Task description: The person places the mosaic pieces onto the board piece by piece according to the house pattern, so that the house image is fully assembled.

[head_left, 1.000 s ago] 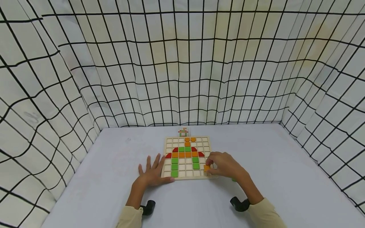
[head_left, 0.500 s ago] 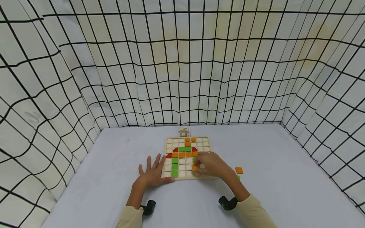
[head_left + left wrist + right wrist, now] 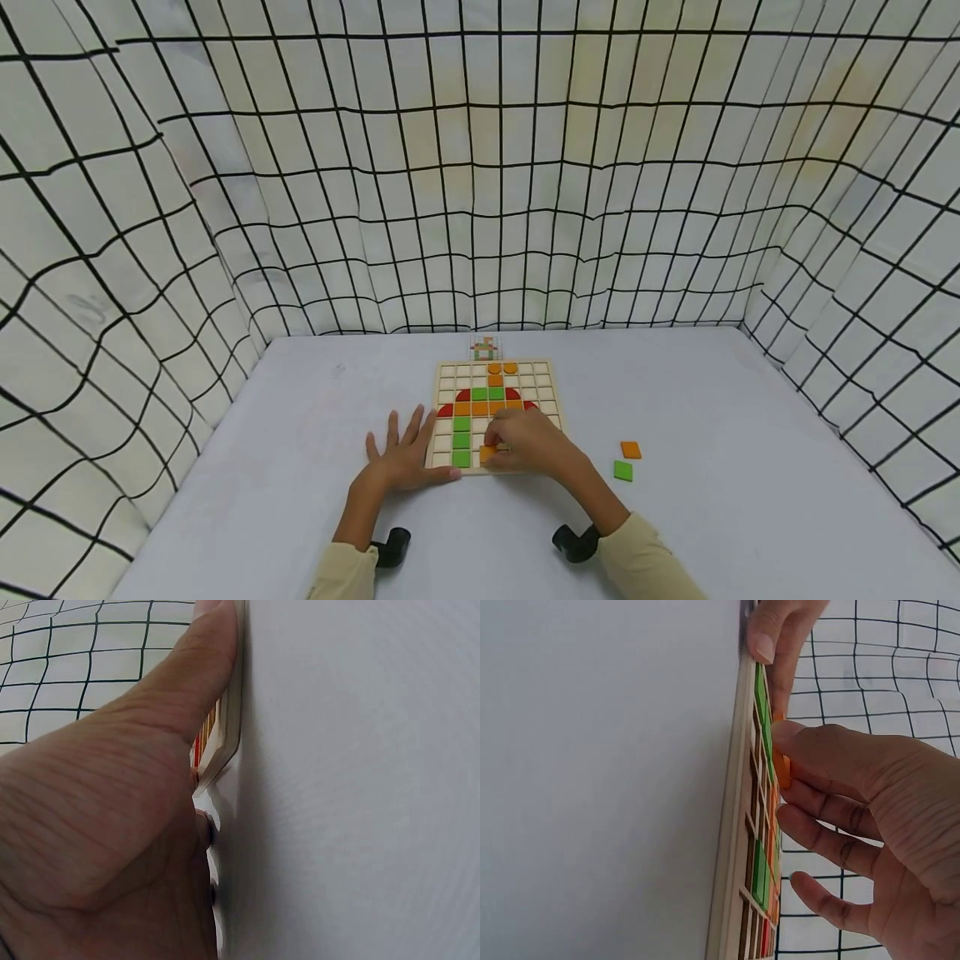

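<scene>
A square wooden grid board (image 3: 540, 381) lies on the table, with green, orange and red tiles set in its cells. My right hand (image 3: 528, 442) pinches a square orange tile (image 3: 487, 454) between thumb and fingers over the near middle of the board. In the right wrist view the orange tile (image 3: 783, 769) stands tilted just off the grid surface. My left hand (image 3: 402, 462) has its fingers spread at the board's left side, and its thumb rests on the near edge. The right hand covers the lower right cells in the head view.
A small pattern card (image 3: 484, 347) lies just beyond the board. To the right, a loose orange tile (image 3: 631, 450) and a green tile (image 3: 623, 471) lie on the white table (image 3: 712, 400). Black netting (image 3: 480, 208) over white cloth surrounds the table's back and sides.
The right hand has carried the orange tile leftward and slightly nearer across the board. Loose orange and green tiles on the right have come out from behind it. The left hand stays put.
</scene>
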Available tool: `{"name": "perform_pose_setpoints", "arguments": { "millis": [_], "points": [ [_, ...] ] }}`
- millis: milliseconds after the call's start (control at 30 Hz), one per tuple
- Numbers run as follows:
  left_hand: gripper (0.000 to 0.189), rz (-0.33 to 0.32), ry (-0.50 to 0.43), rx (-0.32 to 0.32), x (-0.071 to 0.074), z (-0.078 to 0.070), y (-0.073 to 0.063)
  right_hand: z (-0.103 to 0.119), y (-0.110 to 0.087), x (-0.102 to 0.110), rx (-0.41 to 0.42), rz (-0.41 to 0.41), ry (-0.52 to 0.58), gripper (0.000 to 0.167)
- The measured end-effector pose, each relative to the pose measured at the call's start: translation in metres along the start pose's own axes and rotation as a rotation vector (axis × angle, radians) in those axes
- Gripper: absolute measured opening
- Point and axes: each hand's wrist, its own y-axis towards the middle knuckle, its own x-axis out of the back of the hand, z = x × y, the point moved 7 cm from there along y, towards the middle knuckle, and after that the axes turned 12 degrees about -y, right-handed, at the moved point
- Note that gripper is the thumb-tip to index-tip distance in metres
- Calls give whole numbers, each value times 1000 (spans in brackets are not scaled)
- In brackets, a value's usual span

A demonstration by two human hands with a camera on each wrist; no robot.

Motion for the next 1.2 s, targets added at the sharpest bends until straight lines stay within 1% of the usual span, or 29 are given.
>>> {"name": "perform_pose_setpoints", "arguments": {
  "millis": [167, 333, 700, 967, 1200],
  "points": [
    [111, -6, -11, 0, 1, -1, -3, 7, 4, -6, 34, -19, -65, 21],
    [111, -6, -5, -4, 1, -2, -3, 10, 5, -7, 33, -4, -88, 23],
    [111, -7, 9, -3, 1, -2, -3, 13, 7, -6, 16, 12, -77, 26],
    [109, -9, 19, -4, 1, -3, -4, 13, 6, -5, 22, 7, -88, 26],
    [111, -8, 13, -3, 2, -5, -5, 13, 6, -6, 25, 14, -88, 27]
  ]
}}
